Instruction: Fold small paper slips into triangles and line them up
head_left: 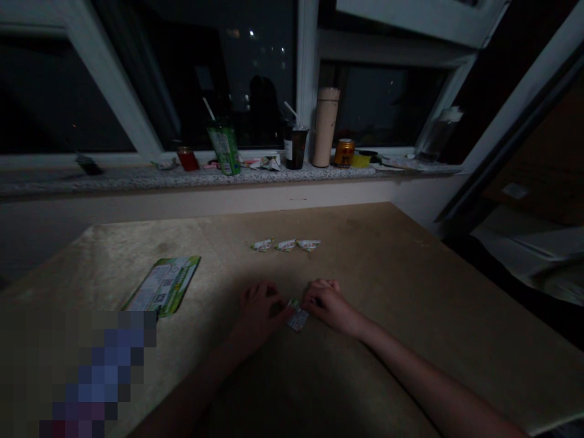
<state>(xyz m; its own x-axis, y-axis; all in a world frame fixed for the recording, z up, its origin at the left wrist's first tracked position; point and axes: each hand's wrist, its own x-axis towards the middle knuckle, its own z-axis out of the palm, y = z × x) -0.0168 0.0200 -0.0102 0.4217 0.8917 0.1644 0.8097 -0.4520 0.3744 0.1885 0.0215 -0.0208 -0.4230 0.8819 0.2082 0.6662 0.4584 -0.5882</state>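
A small printed paper piece [297, 319], white with a green corner, lies on the table between my hands. My left hand [261, 309] has curled fingers, and its thumb presses the paper's left edge. At the upper right corner, my right hand [332, 306] pinches the same paper between thumb and fingers. Beyond them sit three triangular folded papers in a row: a left one [263, 245], a middle one [286, 245] and a right one [309, 244]. To the left lies a flat green-and-white printed package [165, 286].
The wooden table [378, 255] meets a wall below a granite sill [264, 176]. Along that sill stand a green cup [224, 149], a dark drink cup [295, 148], a tall beige bottle [325, 128] and an orange can [344, 153]. The lower left is pixelated.
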